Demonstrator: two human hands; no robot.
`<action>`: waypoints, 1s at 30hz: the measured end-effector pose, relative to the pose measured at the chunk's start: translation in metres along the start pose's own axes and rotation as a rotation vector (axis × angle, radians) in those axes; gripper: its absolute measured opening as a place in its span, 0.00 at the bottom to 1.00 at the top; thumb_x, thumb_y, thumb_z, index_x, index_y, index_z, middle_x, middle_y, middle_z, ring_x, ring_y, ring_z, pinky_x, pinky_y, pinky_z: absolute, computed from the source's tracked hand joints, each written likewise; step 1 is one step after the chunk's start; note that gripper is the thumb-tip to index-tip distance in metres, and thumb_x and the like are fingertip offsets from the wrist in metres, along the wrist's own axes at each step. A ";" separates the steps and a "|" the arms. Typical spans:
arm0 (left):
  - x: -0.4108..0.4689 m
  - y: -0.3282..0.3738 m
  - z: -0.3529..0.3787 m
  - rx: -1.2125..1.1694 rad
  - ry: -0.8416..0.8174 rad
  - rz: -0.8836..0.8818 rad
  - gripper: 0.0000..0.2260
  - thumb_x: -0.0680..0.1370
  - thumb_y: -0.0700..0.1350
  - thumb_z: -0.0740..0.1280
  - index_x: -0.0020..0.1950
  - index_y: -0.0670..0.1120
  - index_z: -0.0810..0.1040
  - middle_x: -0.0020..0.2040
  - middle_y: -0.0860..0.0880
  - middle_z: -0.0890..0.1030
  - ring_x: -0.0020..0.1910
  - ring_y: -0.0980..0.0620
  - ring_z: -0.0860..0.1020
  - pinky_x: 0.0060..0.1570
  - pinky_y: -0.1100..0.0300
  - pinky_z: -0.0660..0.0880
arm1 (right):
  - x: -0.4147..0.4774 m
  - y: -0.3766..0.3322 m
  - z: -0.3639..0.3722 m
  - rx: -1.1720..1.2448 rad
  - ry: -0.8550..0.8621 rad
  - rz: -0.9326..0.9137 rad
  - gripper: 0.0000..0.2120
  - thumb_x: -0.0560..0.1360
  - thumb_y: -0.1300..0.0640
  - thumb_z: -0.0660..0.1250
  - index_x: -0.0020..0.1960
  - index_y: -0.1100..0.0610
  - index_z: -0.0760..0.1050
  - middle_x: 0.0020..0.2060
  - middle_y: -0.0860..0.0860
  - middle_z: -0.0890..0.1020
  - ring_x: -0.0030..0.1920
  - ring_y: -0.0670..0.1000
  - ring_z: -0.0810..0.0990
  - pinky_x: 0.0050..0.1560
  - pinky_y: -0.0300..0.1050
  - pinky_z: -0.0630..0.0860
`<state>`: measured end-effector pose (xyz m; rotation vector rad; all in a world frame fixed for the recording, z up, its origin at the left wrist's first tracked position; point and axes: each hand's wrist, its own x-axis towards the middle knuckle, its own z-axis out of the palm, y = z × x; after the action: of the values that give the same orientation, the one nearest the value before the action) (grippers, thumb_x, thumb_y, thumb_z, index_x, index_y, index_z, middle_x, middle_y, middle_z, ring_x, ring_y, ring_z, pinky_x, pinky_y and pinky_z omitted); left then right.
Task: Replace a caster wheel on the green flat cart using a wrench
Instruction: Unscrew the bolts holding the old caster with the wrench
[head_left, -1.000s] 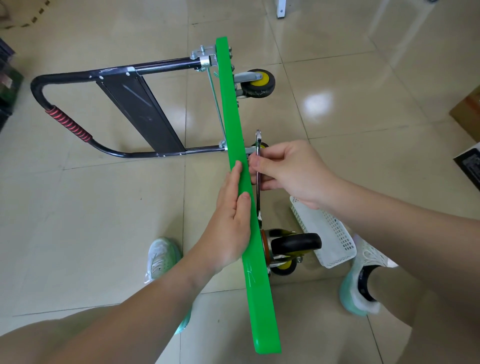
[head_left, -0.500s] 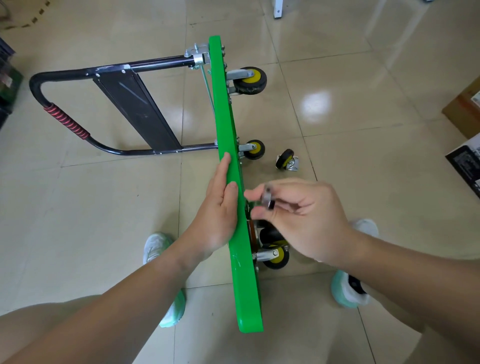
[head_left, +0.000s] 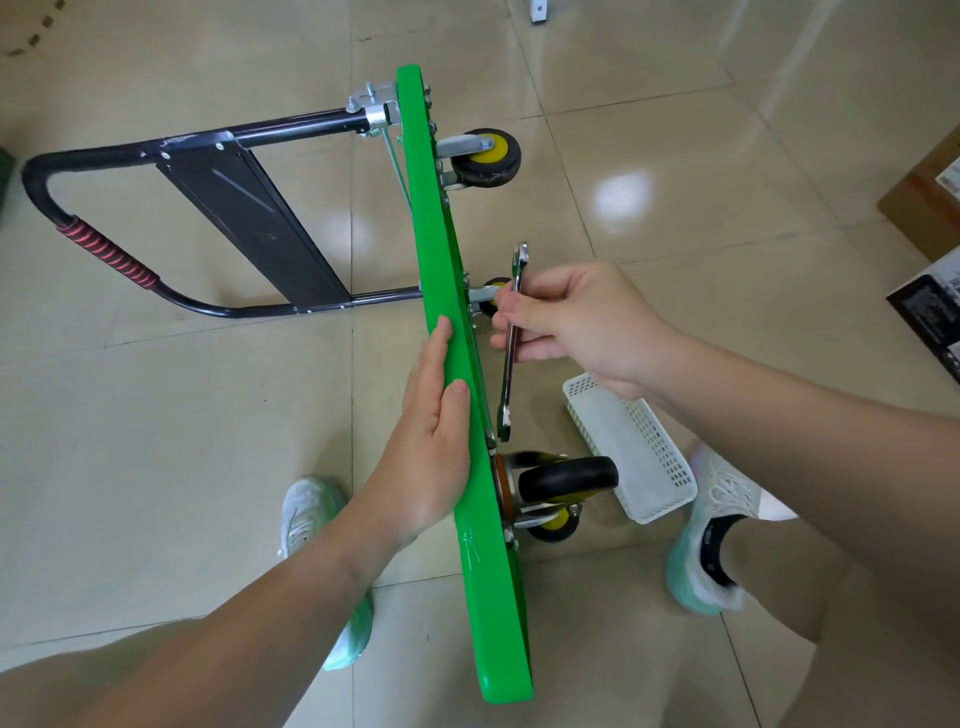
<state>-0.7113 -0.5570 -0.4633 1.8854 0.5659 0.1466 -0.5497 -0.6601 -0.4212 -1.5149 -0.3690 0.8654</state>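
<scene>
1. A glossy beige tiled floor (head_left: 675, 260) fills the view.
2. The green flat plastic cart deck (head_left: 441, 280) stands on one long edge on the floor and runs from the top of the frame down toward the person. Its underside faces right.
3. A black tubular folding handle (head_left: 291, 131) with a red ribbed grip (head_left: 106, 253) lies out to the left of the deck, close to the floor.
4. The left hand (head_left: 431, 441) lies flat against the deck's left face with its fingers straight. The thumb rests along the upper edge, and the hand grips nothing.
5. The right hand (head_left: 576, 322) is on the underside side, with its fingers curled round the shaft of a silver combination wrench (head_left: 507, 389).
6. A white perforated plastic basket (head_left: 634, 452) sits on the floor to the right, beside the near wheel.
7. Two pale mint-and-white shoes are on the floor, one on the left (head_left: 306, 514) of the deck and one on the right (head_left: 722, 519).
8. The near black caster wheel (head_left: 569, 475) juts from the underside on a metal bracket, and a yellow-hubbed wheel (head_left: 553, 522) sits just beneath it.
9. The far black caster with a yellow hub (head_left: 485, 158) is mounted near the deck's far end.
10. The wrench runs roughly parallel to the underside. Its upper end sticks out above the fingers and its lower end is just above the near caster's mount. Whether it touches a bolt cannot be told.
</scene>
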 end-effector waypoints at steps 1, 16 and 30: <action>0.000 0.000 0.000 0.000 0.000 -0.002 0.25 0.88 0.44 0.51 0.84 0.56 0.49 0.82 0.62 0.54 0.79 0.68 0.52 0.73 0.78 0.48 | 0.002 0.000 0.002 0.010 -0.012 0.015 0.04 0.78 0.61 0.70 0.50 0.61 0.81 0.39 0.54 0.85 0.40 0.52 0.87 0.43 0.44 0.83; 0.002 -0.003 0.001 -0.009 -0.005 0.043 0.26 0.86 0.48 0.51 0.85 0.54 0.48 0.81 0.64 0.56 0.79 0.70 0.53 0.75 0.75 0.49 | -0.023 0.007 0.023 -0.029 -0.022 -0.120 0.07 0.77 0.62 0.71 0.48 0.51 0.83 0.41 0.49 0.87 0.46 0.49 0.86 0.52 0.50 0.84; -0.003 0.001 0.003 -0.053 0.017 -0.040 0.28 0.84 0.54 0.53 0.84 0.62 0.50 0.83 0.54 0.61 0.80 0.38 0.61 0.79 0.38 0.59 | -0.098 0.052 0.023 -0.327 -0.044 -0.661 0.08 0.75 0.60 0.71 0.52 0.57 0.85 0.46 0.49 0.86 0.46 0.46 0.86 0.48 0.51 0.84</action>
<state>-0.7130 -0.5612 -0.4627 1.8219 0.6047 0.1501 -0.6441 -0.7192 -0.4403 -1.5238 -1.0144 0.3193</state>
